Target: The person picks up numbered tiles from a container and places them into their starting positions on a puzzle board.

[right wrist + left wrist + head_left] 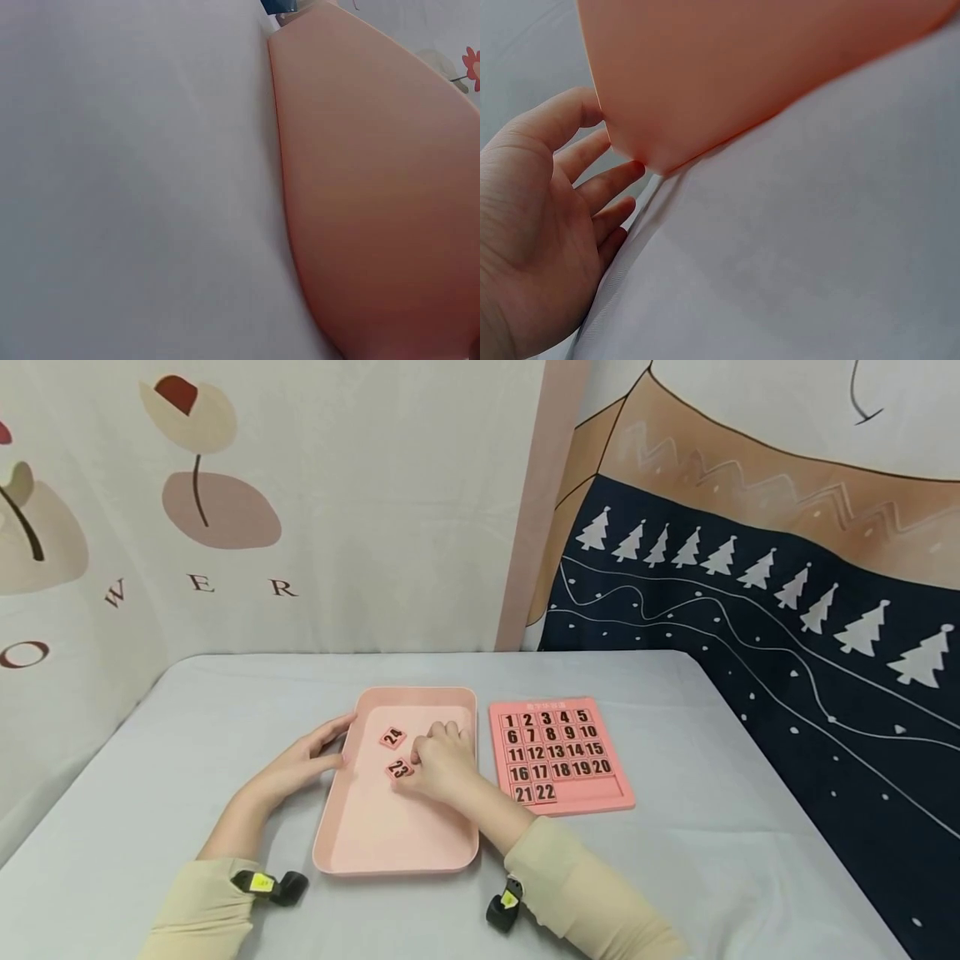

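Note:
A pink tray (397, 843) lies on the table with two square number tiles in it, the 24 tile (393, 737) and, nearer, the 23 tile (398, 768). My right hand (446, 764) reaches over the tray's right side and pinches the 23 tile between thumb and index finger. My left hand (300, 760) is at the tray's left side; in the left wrist view its extended fingers (611, 184) touch the outer wall. To the right sits a pink number board (588, 795), with tiles 1 to 22 in rows and a bare stretch after 22.
A pale cloth covers the table (720, 877). Behind it hangs a light curtain (405, 527) with flower prints, and at the right a dark cloth (750, 635) with white trees. In the right wrist view, the tray's outer wall (375, 187) fills the right side.

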`<state>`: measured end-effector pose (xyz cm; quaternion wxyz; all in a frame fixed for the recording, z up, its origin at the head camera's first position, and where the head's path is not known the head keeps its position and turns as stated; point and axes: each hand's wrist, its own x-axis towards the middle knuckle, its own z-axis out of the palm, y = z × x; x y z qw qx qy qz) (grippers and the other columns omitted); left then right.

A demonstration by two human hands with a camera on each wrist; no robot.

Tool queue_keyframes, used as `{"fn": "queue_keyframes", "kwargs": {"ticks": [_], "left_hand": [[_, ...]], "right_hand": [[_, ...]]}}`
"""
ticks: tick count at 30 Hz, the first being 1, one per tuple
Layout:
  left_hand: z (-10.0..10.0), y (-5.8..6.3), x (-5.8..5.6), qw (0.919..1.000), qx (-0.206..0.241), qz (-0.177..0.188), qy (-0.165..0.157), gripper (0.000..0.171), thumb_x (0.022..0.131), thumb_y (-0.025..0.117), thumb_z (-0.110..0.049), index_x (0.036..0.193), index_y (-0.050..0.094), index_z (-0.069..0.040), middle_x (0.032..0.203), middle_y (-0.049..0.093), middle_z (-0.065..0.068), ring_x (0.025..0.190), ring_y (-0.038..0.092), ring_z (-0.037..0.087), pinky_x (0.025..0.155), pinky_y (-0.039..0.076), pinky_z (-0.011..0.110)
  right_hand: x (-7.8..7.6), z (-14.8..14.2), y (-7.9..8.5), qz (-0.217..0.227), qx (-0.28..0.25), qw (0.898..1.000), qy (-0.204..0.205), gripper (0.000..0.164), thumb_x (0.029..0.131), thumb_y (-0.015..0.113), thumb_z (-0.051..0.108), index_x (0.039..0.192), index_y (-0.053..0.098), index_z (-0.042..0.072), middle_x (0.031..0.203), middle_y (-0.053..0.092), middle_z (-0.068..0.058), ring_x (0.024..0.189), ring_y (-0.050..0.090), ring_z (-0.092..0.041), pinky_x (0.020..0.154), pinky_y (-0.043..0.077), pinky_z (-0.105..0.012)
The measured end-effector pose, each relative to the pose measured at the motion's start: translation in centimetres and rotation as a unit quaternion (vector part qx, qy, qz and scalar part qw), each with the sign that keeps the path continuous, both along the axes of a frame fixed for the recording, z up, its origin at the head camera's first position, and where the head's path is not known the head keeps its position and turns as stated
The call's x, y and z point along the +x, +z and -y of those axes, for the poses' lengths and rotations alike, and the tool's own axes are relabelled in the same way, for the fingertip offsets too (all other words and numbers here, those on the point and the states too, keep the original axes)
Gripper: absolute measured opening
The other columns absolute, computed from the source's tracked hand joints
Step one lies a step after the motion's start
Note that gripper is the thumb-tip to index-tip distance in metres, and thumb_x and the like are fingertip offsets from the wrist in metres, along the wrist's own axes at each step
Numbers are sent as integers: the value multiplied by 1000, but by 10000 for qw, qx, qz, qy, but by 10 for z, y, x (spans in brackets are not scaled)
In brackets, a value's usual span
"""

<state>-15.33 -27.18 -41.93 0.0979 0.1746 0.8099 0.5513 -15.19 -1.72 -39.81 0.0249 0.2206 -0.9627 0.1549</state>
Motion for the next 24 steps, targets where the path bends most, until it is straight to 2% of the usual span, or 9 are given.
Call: {"fn": "queue_keyframes", "kwargs": {"ticks": [5, 10, 17, 20, 24], "left_hand": [[0, 0, 0, 10000, 27, 37, -27, 67, 93, 60, -13, 151, 26, -4, 154, 23, 18, 141, 13, 38, 110, 11, 60], [0, 1, 1, 10000, 18, 47, 2, 68, 93, 61, -14, 151, 27, -5, 154, 23, 18, 141, 14, 38, 110, 11, 60], [0, -2, 1, 10000, 10, 81, 0, 67, 93, 61, -14, 151, 27, -7, 155, 23, 16, 141, 14, 37, 111, 11, 59], [0, -2, 1, 10000, -6, 76, 12, 67, 93, 61, -15, 151, 27, -8, 155, 23, 15, 142, 14, 36, 111, 11, 58], [1, -1, 1, 10000, -22, 49, 26, 67, 93, 61, -14, 151, 27, -9, 155, 23, 14, 142, 15, 36, 111, 11, 58]], "right_hand": [[-1, 5, -4, 69, 243, 9996, -110, 43, 68, 75, 62, 73, 58, 24, 83, 43, 6, 84, 36, -15, 75, 31, -30], [-2, 5, -5, 8, 241, 9997, -56, 38, 68, 78, 55, 69, 56, 24, 84, 43, 5, 84, 36, -16, 75, 31, -30], [2, -3, -1, -102, -271, 9994, 178, 33, 68, 81, 47, 63, 57, 25, 89, 45, 5, 87, 36, -15, 80, 32, -31], [4, -11, 4, -195, -479, 9982, 318, 27, 70, 81, 45, 69, 64, 24, 90, 46, 5, 89, 37, -14, 84, 32, -32], [6, -23, 14, -218, -439, 9978, 451, 26, 74, 79, 44, 87, 71, 23, 94, 46, 6, 93, 37, -14, 87, 33, -33]]}}
